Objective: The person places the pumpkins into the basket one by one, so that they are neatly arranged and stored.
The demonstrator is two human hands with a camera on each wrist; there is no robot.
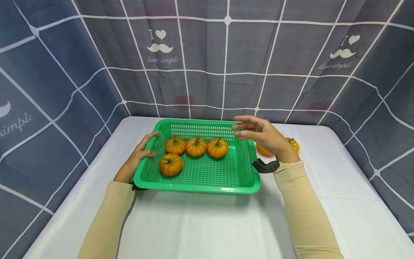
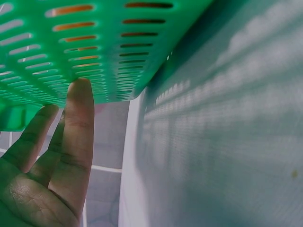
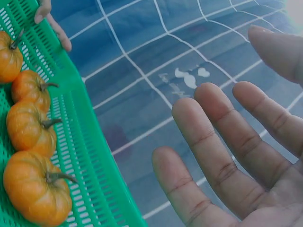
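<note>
A green plastic basket [image 1: 197, 189] with slotted walls stands on the table, holding several small orange pumpkins [image 1: 196, 146]. Three line up along its back wall, and one lies in front at the left. My left hand [image 1: 137, 158] grips the basket's left rim, thumb over the edge; in the left wrist view its fingers [image 2: 78, 142] touch the slotted wall from outside. Over the right rim hovers my right hand [image 1: 258, 135], fingers apart and nothing in them. Beyond that hand, more pumpkins [image 1: 292, 144] lie on the table, partly hidden by it.
A white cloth [image 1: 207, 226] covers the table. Dark grey-blue checked curtain [image 1: 203, 90] with white lines hangs behind and at both sides, close to the table's back edge. A black wrist strap [image 1: 266, 166] is on the right wrist.
</note>
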